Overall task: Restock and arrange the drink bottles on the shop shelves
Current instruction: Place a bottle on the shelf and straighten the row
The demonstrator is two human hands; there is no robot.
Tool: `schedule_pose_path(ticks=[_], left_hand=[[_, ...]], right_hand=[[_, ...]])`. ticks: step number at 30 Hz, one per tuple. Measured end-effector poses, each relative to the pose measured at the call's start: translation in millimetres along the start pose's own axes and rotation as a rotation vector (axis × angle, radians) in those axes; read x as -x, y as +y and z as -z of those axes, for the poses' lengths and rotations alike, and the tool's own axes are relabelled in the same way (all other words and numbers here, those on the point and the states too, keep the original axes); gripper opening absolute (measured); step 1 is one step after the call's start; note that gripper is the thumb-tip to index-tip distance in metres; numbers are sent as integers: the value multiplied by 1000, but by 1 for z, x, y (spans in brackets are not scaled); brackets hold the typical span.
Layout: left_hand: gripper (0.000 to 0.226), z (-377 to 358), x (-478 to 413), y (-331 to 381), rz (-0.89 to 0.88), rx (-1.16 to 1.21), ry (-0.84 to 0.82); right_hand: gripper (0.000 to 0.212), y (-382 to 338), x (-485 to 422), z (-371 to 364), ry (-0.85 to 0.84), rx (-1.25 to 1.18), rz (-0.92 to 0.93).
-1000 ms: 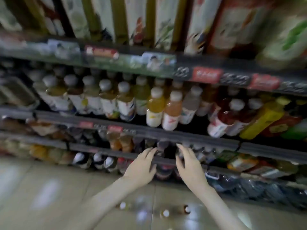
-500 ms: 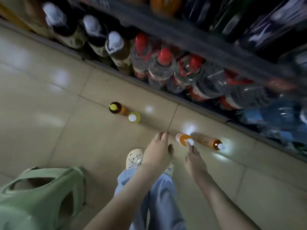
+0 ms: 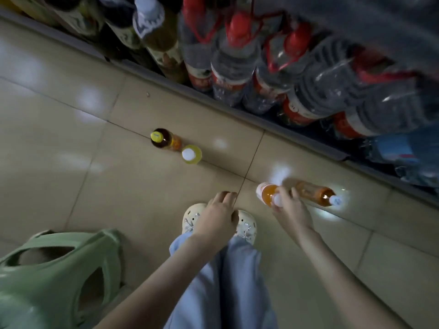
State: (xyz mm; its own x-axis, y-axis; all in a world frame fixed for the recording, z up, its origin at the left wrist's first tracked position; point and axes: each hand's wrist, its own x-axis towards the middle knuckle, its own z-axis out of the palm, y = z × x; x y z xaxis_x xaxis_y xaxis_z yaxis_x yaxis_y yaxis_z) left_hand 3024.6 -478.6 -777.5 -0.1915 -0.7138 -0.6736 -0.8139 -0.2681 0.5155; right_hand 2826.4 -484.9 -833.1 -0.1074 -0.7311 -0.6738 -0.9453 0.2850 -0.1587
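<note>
Four loose drink bottles stand on the beige tiled floor (image 3: 71,176) in front of the dark bottom shelf (image 3: 240,112), probably set there as stock waiting to go up. The small orange juice bottle with a white cap (image 3: 266,195) leans toward the camera, with an amber tea bottle with a white cap (image 3: 314,195) just beside it. Further left, a dark brown bottle with a yellow cap (image 3: 159,138) and a yellow juice bottle with a white cap (image 3: 191,154) stand close together. The right hand (image 3: 291,211) reaches down with its arm nearly straight, and its fingers (image 3: 294,192) curl round the orange bottle's neck, apparently to lift it. The left hand (image 3: 219,218) hangs over cream perforated clogs (image 3: 190,220), loosely curled and holding nothing. A pale green plastic basket (image 3: 59,269) sits at lower left.
</note>
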Motion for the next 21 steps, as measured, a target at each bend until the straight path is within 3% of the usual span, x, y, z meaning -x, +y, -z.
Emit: schedule_pose_path(ticks=[6,8,13,17,19,21], left_hand=[[87,113,83,109,-232,-88,-36],[88,160,118,150,-354,-24,85],[83,285,205,254,-454,30,337],[71,359,256,321,-425,151,412],[70,389,272,343,-464,131,406],[71,415,285,359,-542,42,393]], right_hand=[[35,-69,155,190,226,-355,302],[33,-95,206,264,278,-458,388],[39,-128,286,417,414,-714,572],[65,-149,312,493,253,-796,628],[63,-161,323,519,188,-849,654],[54,-172,337,542,249,-891,649]])
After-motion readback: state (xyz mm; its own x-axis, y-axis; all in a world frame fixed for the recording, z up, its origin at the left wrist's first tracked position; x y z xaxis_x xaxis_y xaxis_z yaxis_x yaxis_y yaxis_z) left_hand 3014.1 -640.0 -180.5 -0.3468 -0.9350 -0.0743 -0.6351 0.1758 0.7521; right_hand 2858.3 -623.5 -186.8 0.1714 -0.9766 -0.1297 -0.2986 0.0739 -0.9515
